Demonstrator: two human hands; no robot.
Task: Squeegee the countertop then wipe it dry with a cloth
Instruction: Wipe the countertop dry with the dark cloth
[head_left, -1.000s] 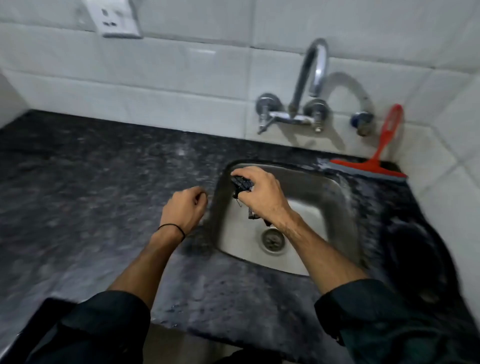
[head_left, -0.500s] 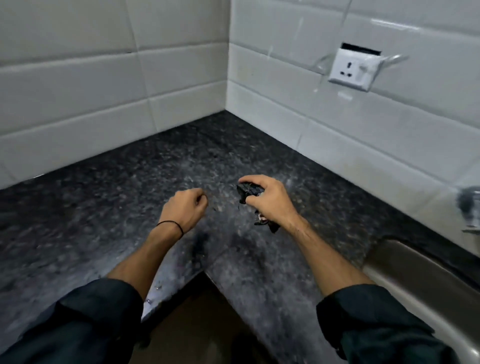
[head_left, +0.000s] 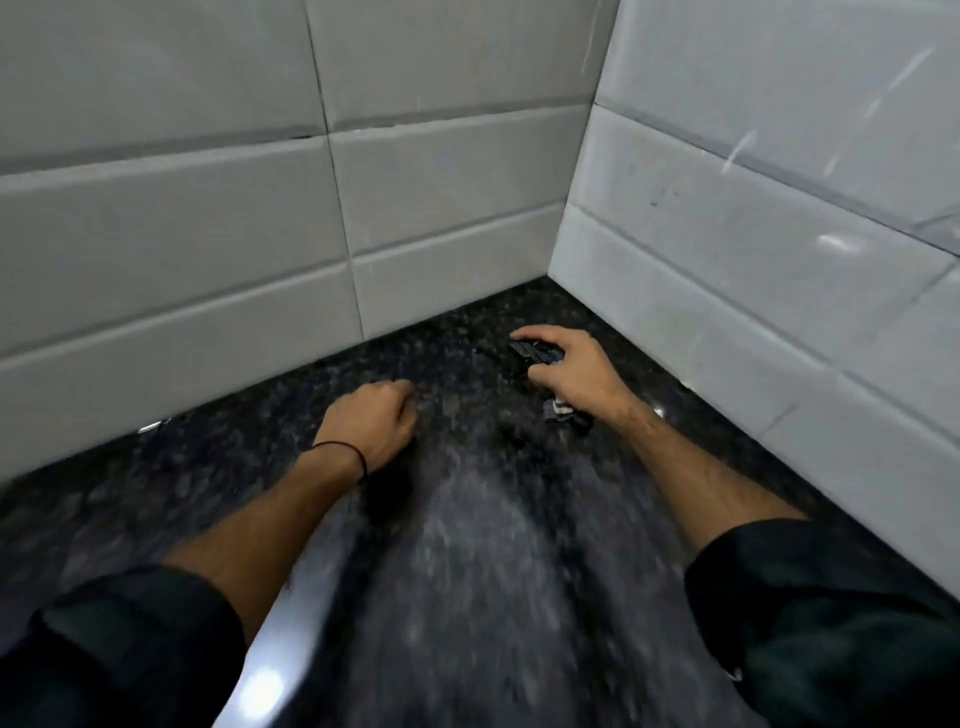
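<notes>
Gripping a dark cloth (head_left: 540, 357) bunched in its curled fingers, the right hand (head_left: 571, 374) sits low over the black speckled countertop (head_left: 467, 545), just short of the tiled corner (head_left: 557, 260). The cloth looks soft, light and limp, with a tail hanging out under the wrist. It is probably best kept as a wad under a flat palm so it drags evenly. The left hand (head_left: 371, 421), farther out from the corner and leftward, is curled into a fist holding nothing, a thin black band (head_left: 343, 448) on its wrist. Both walls meeting at the corner hem in any stroke, so the wad would need pushing into the joint
</notes>
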